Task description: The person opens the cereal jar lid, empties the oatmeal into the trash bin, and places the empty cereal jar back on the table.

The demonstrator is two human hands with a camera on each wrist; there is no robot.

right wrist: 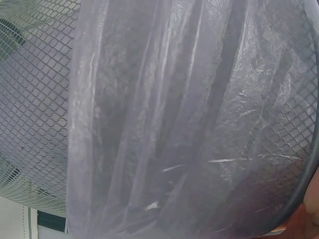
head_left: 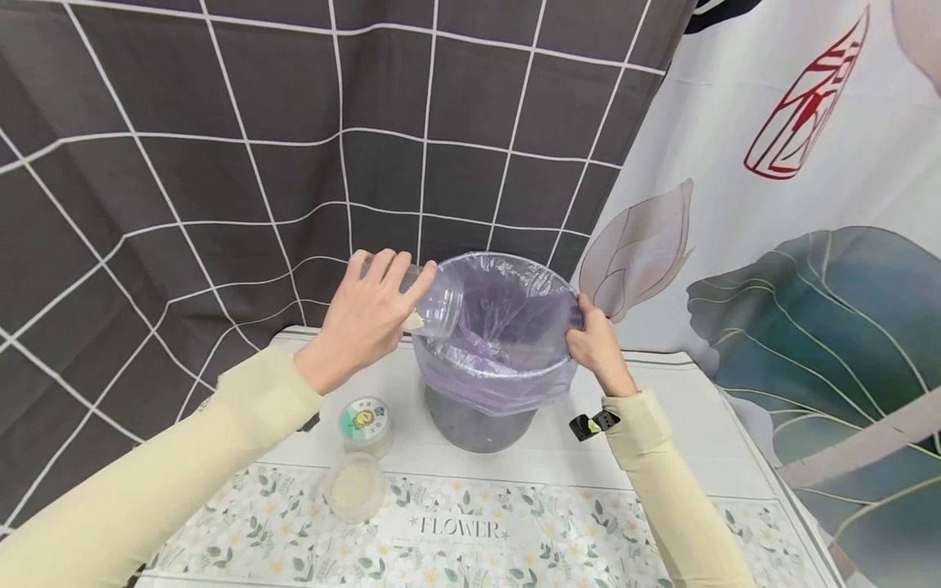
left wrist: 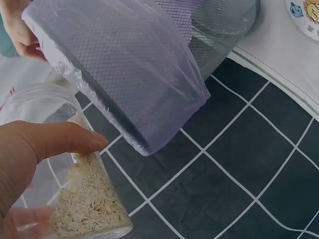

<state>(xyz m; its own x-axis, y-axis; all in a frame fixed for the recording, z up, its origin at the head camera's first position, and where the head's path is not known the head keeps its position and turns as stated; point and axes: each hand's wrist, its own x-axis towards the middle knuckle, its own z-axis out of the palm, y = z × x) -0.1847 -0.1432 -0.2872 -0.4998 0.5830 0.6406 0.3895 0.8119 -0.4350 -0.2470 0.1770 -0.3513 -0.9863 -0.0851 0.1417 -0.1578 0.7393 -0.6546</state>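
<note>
My left hand grips a clear plastic jar, tipped sideways with its mouth at the left rim of a wastebasket. In the left wrist view, rolled oats lie in the jar's lower part, with the thumb across its side. The dark mesh wastebasket stands on the table, lined with a purple bin bag folded over its rim. On the far right of that rim, my right hand holds on, thumb on top. The right wrist view is mostly filled by the bag over mesh.
Left of the wastebasket stands a tub with a printed lid. A clear round container with pale contents is in front of it, on the floral table runner. A dark checked curtain hangs behind the table.
</note>
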